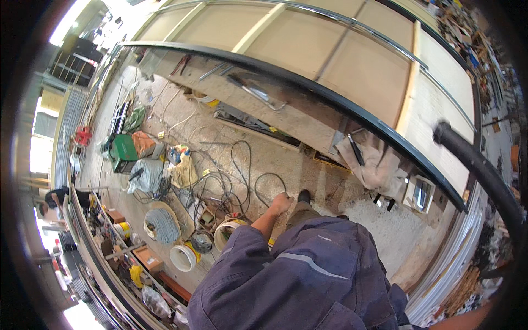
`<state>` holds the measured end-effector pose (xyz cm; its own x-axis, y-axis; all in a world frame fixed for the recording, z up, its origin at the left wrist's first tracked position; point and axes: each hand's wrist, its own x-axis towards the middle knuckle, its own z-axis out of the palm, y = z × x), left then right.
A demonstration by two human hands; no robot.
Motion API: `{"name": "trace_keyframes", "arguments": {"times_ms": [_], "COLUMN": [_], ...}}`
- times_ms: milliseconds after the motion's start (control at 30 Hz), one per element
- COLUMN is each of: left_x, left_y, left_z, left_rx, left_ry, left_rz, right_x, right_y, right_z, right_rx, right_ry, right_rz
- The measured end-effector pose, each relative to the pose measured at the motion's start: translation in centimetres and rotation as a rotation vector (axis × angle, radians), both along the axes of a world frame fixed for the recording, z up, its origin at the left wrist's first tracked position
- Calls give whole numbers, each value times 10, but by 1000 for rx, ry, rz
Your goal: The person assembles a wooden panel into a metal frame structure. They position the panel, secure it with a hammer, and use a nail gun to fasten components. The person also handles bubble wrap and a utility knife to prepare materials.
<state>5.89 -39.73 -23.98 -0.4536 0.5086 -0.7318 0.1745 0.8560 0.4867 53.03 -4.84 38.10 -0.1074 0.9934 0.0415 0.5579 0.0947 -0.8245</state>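
My left hand (pixel 281 203) reaches down in front of me, low over the floor, its fingers curled. A loop of black cable (pixel 269 175) runs up to the fingers, and the hand appears closed on it. More of this dark cable (pixel 220 190) lies in loose coils on the floor to the left of the hand. Just right of the hand the toe of my dark shoe (pixel 304 196) shows. Of my right arm only a bare strip (pixel 465 320) is visible at the lower right edge; the right hand is out of the picture.
A large panel (pixel 308 44) with wooden battens and a dark metal edge spans the far side above a workbench (pixel 308 114). White buckets (pixel 184 258), a grey cable coil (pixel 161 224), a green case (pixel 122 153) and bags crowd the left floor. A thick black tube (pixel 478 159) juts in at right.
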Motion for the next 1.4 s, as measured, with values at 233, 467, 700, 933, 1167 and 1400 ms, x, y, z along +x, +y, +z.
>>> {"name": "trace_keyframes", "arguments": {"times_ms": [233,467,700,933,1167,1400], "left_x": [-21,-26,-63,-60,-137,-218], "left_y": [-67,10,18,-36,-69,-172], "left_z": [3,147,198,156,110,26], "left_rx": [73,739,706,557,423,141], "left_ry": [-20,-386,-97,11,-20,61], "left_rz": [362,766,678,818,759,600], "right_x": [-99,-305,-379,-452,-539,-596], "right_y": [7,-84,-98,-87,-80,-111], "right_z": [-202,-319,-381,-441,-459,-472], "right_rx": [-589,-1039,-1358,-1386,-1305,-1113], "right_ry": [998,917,938,1036,989,722], "right_rz": [285,571,624,656,605,377]}}
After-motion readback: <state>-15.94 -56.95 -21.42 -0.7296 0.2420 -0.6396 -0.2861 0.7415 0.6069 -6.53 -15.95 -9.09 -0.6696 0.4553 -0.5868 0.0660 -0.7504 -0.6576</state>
